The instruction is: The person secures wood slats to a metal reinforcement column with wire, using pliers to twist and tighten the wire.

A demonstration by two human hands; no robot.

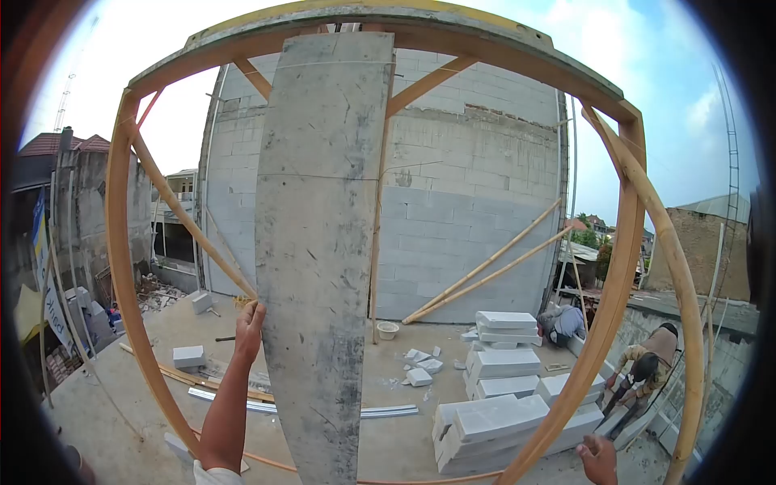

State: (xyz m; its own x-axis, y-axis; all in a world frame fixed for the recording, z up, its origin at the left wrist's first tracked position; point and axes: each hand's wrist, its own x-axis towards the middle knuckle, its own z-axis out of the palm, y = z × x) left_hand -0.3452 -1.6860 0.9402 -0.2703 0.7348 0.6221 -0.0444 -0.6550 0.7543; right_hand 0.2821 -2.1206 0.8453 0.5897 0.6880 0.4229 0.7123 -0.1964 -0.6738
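A tall grey board with dark smudges stands upright in the middle, in front of an orange-brown wooden frame. My left hand is raised at the board's left edge, its fingers closed together near the lower end of a diagonal wooden brace; what they hold, if anything, is too small to tell. Low at the right, my right hand has its fingers bent, beside the frame's right post, apparently not touching it. Whether it holds anything is unclear.
Stacks of white blocks stand right of the board. Two people crouch or bend at the right, one by the wall, one nearer. Bamboo poles lean on the block wall. Metal strips lie on the floor.
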